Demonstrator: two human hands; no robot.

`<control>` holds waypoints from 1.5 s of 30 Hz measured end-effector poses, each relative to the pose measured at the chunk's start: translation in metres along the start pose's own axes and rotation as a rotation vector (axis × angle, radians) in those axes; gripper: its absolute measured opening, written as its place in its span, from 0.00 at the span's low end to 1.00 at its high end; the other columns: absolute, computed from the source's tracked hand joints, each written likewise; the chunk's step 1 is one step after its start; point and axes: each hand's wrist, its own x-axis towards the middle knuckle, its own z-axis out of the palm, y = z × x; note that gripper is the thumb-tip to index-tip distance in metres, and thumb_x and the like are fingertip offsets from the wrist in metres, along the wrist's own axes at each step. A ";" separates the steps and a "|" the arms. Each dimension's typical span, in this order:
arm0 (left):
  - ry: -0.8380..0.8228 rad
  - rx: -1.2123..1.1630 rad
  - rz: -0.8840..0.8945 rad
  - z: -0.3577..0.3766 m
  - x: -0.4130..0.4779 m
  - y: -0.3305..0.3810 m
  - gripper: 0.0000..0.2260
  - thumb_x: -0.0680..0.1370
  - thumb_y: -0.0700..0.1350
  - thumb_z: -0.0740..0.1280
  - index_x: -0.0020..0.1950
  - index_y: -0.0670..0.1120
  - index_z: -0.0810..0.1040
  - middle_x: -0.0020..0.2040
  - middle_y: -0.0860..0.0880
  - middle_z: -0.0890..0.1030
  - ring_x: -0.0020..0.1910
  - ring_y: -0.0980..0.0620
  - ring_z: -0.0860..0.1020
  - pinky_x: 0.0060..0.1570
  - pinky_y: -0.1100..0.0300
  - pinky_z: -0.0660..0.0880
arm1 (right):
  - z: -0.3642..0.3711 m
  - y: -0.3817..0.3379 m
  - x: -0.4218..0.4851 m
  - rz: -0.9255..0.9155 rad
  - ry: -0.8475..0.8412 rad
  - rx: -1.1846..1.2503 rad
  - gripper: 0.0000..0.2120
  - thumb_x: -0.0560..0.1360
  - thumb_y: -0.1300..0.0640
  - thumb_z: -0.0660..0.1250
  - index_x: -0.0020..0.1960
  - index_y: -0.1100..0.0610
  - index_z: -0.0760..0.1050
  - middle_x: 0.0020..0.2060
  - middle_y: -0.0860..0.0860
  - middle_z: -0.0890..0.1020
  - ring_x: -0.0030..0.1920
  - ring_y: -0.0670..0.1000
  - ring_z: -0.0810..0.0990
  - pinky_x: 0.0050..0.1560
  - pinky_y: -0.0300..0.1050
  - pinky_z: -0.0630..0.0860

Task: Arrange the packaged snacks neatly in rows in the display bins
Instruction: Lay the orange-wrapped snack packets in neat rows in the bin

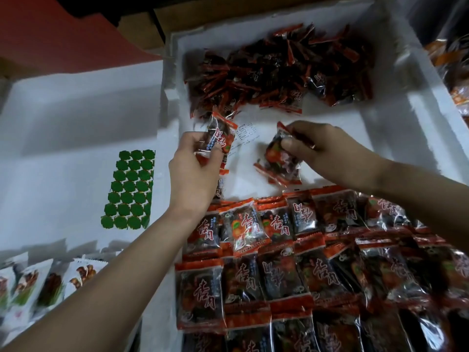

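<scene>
A white foam bin (396, 80) fills the right of the view. Loose red-and-dark snack packets (279, 69) lie heaped at its far end. Near me, packets (291, 262) lie flat in overlapping rows. My left hand (195, 171) grips a small stack of packets (220, 137) over the bin's left side. My right hand (327, 151) pinches one or two packets (279, 161) above the bare white floor between heap and rows.
A second white foam bin (76, 153) on the left holds a green honeycomb-patterned sheet (129, 190) and white snack packets (33, 283) at its near end. A red surface (63, 34) and cardboard lie beyond the bins. Orange packets (454, 67) show at far right.
</scene>
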 end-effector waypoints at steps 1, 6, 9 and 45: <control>0.001 -0.010 -0.005 -0.002 -0.003 0.001 0.04 0.79 0.42 0.65 0.52 0.48 0.72 0.41 0.58 0.78 0.34 0.65 0.76 0.41 0.64 0.77 | 0.001 0.001 -0.006 0.001 -0.057 -0.012 0.10 0.79 0.51 0.58 0.53 0.55 0.74 0.38 0.48 0.79 0.35 0.39 0.74 0.34 0.33 0.68; -0.027 -0.072 -0.056 -0.010 -0.021 0.010 0.03 0.79 0.42 0.65 0.51 0.48 0.73 0.39 0.57 0.78 0.35 0.58 0.79 0.45 0.48 0.79 | 0.019 0.002 -0.021 0.009 -0.406 -0.212 0.17 0.80 0.51 0.57 0.67 0.55 0.70 0.32 0.44 0.73 0.31 0.40 0.75 0.35 0.38 0.68; -0.054 -0.074 -0.066 -0.014 -0.031 0.014 0.03 0.79 0.42 0.65 0.50 0.49 0.72 0.39 0.55 0.79 0.38 0.51 0.81 0.44 0.47 0.79 | 0.029 -0.001 -0.020 0.010 -0.474 -0.232 0.16 0.81 0.52 0.56 0.63 0.59 0.72 0.34 0.44 0.71 0.33 0.40 0.70 0.36 0.42 0.61; -0.209 -0.021 0.083 -0.021 -0.077 0.033 0.05 0.77 0.46 0.66 0.51 0.51 0.71 0.44 0.58 0.79 0.41 0.60 0.78 0.42 0.62 0.76 | 0.023 -0.032 -0.059 0.223 0.012 0.336 0.20 0.80 0.45 0.51 0.63 0.56 0.69 0.52 0.49 0.80 0.42 0.36 0.79 0.43 0.32 0.76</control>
